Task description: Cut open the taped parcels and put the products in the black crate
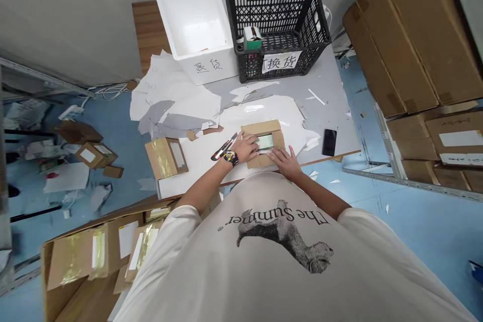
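An open cardboard box lies on the table directly in front of me, its flaps folded out. Inside it sits a pale green and white packet. My left hand, with a watch on the wrist, lies over the box's left side, fingers stretched out to the packet's left edge. At the near right side, my right hand lies with fingers extended toward the packet's near edge and thumb apart. Just left of my left hand is a red and black utility knife.
Behind stand a white foam box and a black plastic crate holding a small green and white carton. Torn paper covers much of the tabletop. A taped box sits left, a phone right. Cartons are stacked at right.
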Available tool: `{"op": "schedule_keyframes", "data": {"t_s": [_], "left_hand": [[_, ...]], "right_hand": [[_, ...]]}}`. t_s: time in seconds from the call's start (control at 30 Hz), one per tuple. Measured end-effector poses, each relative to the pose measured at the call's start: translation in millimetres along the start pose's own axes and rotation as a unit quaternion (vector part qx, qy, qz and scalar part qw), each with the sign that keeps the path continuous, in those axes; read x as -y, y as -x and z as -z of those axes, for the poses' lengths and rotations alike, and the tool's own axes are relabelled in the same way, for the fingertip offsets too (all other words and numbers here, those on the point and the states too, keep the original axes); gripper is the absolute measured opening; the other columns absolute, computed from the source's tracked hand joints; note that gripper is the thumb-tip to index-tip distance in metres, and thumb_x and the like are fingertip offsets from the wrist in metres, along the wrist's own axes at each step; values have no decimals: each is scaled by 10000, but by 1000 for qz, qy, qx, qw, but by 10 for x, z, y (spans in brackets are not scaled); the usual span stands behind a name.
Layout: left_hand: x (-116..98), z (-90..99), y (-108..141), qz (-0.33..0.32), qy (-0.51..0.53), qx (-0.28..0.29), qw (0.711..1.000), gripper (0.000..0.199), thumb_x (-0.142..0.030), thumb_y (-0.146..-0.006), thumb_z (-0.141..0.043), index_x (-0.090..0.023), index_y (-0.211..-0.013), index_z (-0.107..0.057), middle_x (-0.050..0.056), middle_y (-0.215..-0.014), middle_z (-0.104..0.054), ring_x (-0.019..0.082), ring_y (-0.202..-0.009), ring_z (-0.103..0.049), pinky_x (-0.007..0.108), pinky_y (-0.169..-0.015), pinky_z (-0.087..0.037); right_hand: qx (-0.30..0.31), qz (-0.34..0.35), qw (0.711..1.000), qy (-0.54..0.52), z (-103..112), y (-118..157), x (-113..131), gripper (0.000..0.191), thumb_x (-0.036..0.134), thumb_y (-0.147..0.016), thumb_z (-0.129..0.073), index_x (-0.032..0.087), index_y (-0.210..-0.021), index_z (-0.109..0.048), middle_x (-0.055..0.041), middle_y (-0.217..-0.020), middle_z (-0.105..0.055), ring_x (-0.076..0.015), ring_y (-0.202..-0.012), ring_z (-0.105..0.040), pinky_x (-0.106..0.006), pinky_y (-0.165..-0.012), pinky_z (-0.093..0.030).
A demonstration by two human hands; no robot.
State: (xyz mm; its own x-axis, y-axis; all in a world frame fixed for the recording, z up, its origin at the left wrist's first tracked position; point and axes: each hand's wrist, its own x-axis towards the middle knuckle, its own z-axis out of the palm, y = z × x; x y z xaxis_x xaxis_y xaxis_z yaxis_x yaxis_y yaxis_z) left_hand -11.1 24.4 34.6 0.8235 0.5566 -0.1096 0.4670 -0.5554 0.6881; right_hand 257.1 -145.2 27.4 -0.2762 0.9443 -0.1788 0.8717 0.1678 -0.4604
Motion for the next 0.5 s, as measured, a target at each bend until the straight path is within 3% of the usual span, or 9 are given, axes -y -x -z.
{"op": "schedule_keyframes", "data": {"t_s": [0.1,0.23,0.3,0.37,0.5], "left_hand": [[-44,2,97,-21,3,-24,999,235,-438,-972,-830,-239,-1082,-771,165,-1612,-681,407,-1638,-521,704,-1421,-296],[-33,68,286,-31,17,-61,998,163,-332,-962,-782,-228,-1072,-722,185,-1686,-622,394,-1700,-461,634,-1407,-403],[-1,102,394,-9,-8,-64,998,244,-246,-917,-770,-235,-1160,-751,162,-1731,-600,401,-1739,-410,664,-1428,-352],[24,113,482,23,-41,-63,997,431,-216,-882,-791,-246,-1311,-770,157,-1771,-575,427,-1767,-357,714,-1451,-250],[-3,24,508,79,-70,-61,993,798,-467,-921,-872,-207,-1642,-650,226,-1828,-497,473,-1778,-320,722,-1464,-128]], "right_hand": [[20,3,1000,14,-26,138,51,623,337,-1149,-586,349,-1770,-552,-86,-1885,-460,-420,-1771,-349,-851,-1419,-139],[-11,-47,999,2,14,0,135,509,354,-1210,-431,291,-1642,-693,-110,-1816,-557,-410,-1769,-343,-795,-1410,-266],[-35,-55,998,8,72,-204,166,462,339,-1204,-433,258,-1464,-806,-127,-1763,-612,-440,-1755,-346,-814,-1400,-269],[-39,-28,999,25,140,-443,193,396,280,-1163,-492,235,-1319,-854,-145,-1695,-670,-471,-1753,-332,-869,-1398,-197],[-15,35,998,57,255,-822,233,347,180,-1060,-574,210,-1229,-876,-182,-1287,-836,-467,-1750,-344,-900,-1413,-77]]}}
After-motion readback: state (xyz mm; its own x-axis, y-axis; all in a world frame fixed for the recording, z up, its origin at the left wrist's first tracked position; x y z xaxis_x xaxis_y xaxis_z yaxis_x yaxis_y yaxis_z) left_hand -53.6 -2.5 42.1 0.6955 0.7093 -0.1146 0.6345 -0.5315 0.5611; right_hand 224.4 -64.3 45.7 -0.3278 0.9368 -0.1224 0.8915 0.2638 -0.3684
